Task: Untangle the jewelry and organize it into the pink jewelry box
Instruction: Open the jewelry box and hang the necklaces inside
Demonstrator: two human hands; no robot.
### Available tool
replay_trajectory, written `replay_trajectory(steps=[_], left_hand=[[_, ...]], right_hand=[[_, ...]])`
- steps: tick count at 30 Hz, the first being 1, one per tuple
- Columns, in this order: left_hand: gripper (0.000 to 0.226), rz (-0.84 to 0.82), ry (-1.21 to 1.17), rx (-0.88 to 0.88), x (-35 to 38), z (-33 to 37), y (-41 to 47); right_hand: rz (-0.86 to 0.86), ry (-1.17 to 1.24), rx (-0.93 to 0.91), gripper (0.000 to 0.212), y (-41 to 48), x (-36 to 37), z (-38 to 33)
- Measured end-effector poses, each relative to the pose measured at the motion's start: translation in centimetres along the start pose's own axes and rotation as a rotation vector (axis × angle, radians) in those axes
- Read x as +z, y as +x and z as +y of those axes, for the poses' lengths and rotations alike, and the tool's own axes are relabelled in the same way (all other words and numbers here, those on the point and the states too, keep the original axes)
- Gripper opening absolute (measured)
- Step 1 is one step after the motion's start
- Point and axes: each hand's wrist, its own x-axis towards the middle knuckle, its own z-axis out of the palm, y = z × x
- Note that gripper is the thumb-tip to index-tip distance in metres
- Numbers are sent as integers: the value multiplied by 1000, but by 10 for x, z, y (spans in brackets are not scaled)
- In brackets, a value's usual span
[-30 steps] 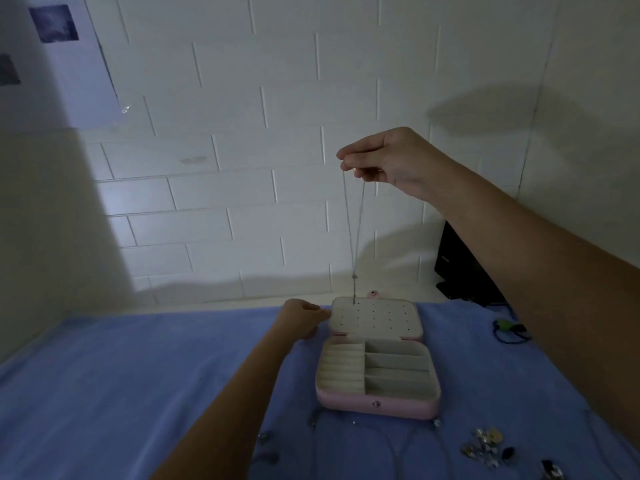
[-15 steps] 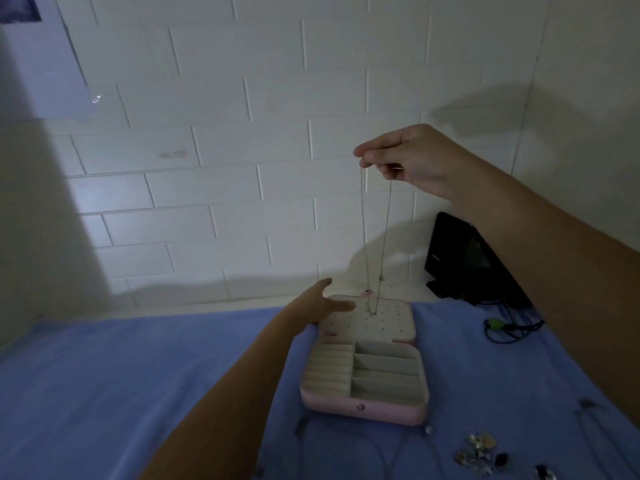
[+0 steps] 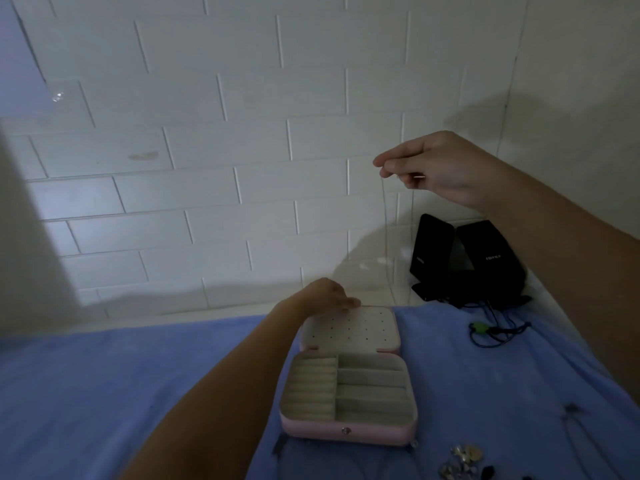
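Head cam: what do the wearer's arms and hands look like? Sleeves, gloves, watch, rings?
Both bare. The left hand and right hand have no gloves. The left forearm and right forearm show no sleeve, watch or bracelet as far as the frame reaches. No rings visible, though the light is dim.

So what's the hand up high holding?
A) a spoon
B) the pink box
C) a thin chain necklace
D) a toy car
C: the right hand pinches a thin chain necklace, which dangles down toward the open pink jewelry box.
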Motion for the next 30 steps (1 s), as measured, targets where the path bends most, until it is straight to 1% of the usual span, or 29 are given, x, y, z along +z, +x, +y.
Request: replay_trajectory(steps=[3, 5, 7, 9, 12, 16, 18, 21, 23, 25, 27, 30], left_hand=[[42, -27, 13, 36, -1, 8, 0], [39, -11, 37, 52, 2, 7, 1], [32, 32, 46, 46, 7, 4, 2], [25, 89, 2, 54, 13, 1, 4], [21, 203, -84, 58, 22, 1, 2], [18, 298, -103, 53, 26, 1, 2], [19, 327, -94, 53, 25, 2, 0], [21, 383, -62, 90, 20, 4, -5], [20, 426, -70, 125, 14, 6, -9], [20, 463, -89, 165, 9, 12, -14], [20, 487, -98, 203, 6, 18, -21], [18, 554, -118, 255, 2, 23, -35]], right_hand=[[5, -17, 110, 17, 4, 1, 15], [-2, -93, 194, 18, 4, 2, 28], [-4, -182, 255, 17, 3, 3, 38], [-1, -252, 315, 18, 2, 4, 46], [-28, -351, 439, 21, -2, 8, 60], [-109, -347, 626, 19, -11, 21, 94], [-99, -346, 674, 15, -16, 29, 113], [-37, -386, 675, 17, -25, 39, 131], [-31, -322, 644, 25, -32, 47, 135], [-35, -164, 632, 38, -41, 55, 138], [-55, 13, 621, 45, -48, 61, 142], [-47, 138, 557, 48, -50, 62, 145]])
